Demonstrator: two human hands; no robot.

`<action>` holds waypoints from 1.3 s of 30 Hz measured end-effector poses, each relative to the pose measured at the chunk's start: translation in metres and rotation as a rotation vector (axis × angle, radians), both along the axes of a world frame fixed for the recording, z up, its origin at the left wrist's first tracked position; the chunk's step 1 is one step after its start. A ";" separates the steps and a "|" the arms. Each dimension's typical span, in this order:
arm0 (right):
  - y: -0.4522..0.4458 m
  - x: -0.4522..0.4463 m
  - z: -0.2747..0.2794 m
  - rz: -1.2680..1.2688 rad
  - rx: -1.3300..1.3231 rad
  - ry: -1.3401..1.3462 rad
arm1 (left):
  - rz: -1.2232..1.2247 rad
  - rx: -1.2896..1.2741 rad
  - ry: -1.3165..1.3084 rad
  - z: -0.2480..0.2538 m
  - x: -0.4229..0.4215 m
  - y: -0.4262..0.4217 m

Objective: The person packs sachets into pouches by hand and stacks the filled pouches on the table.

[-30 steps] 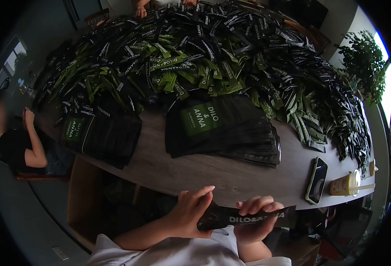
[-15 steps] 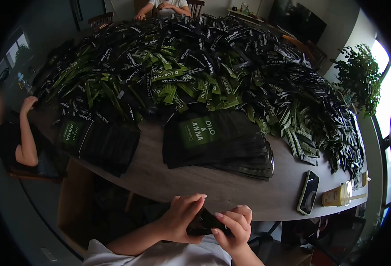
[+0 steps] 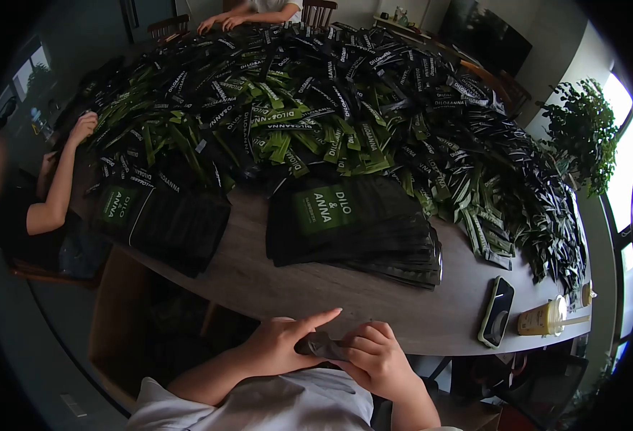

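Observation:
In front of my body, near the table edge, my left hand (image 3: 277, 346) curls round a small dark pouch (image 3: 325, 346) with its index finger stretched out. My right hand (image 3: 375, 358) pinches the other end of the pouch with bent fingers. The pouch looks creased, and most of it is hidden by my fingers. Beyond my hands lies a fanned stack of flat black bags (image 3: 359, 230) with green "DILO & ANNA" labels. A second stack of such bags (image 3: 169, 223) lies to its left.
A huge heap of black and green stick packets (image 3: 288, 122) covers the far side of the table (image 3: 259, 291). At the right are a phone (image 3: 497, 312) and a drink cup (image 3: 543, 318). One person's arm (image 3: 61, 179) is at the left; another person (image 3: 259, 14) sits across.
My right hand has turned, its fingers now curled tighter on the pouch, which shows a greyer side. The person at left has reached toward the packets; the person across has both hands at the heap's edge.

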State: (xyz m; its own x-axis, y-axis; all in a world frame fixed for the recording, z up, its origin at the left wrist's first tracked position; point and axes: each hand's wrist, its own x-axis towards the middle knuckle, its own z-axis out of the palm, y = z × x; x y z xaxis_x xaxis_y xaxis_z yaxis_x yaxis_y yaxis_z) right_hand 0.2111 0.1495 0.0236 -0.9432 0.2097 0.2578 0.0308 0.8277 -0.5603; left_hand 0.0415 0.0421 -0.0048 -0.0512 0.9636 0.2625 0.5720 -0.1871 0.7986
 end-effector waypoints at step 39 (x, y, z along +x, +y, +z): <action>0.268 -0.054 -0.039 -1.020 -0.076 0.149 | 0.203 0.021 0.109 0.027 -0.069 -0.005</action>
